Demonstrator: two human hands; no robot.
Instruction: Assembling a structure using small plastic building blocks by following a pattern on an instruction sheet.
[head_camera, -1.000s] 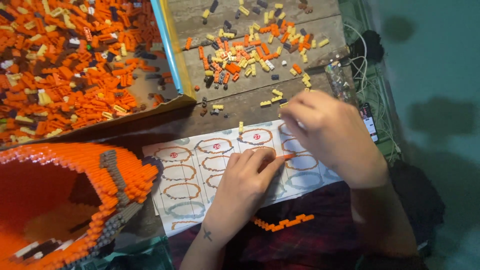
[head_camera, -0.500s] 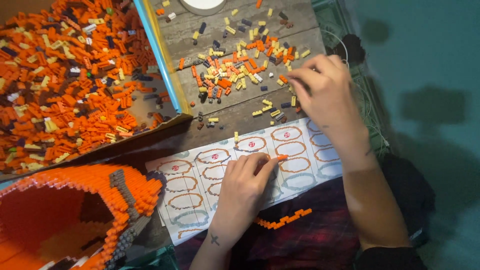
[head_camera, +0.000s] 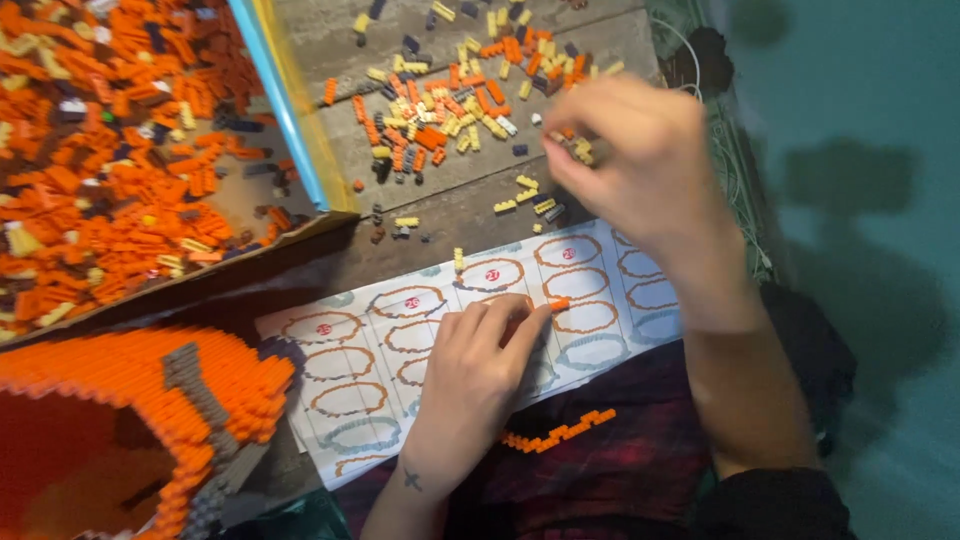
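At the centre of the frame the left hand (head_camera: 475, 375) lies flat on a glossy paper instruction sheet (head_camera: 360, 380) printed with oval ring diagrams, its fingertips pinched on a small orange brick (head_camera: 557, 303) pressed to the sheet. In the upper right, the right hand (head_camera: 635, 160) hovers over a loose scatter of tiny orange, cream and dark bricks (head_camera: 450, 110) on rough grey wooden boards, fingers bunched around a few cream pieces. A knobbly, curved orange brick model (head_camera: 150, 400) fills the lower left, a cardboard tray of orange bricks (head_camera: 100, 170) the upper left, and a short orange brick strip (head_camera: 560, 432) lies on dark cloth below the sheet.
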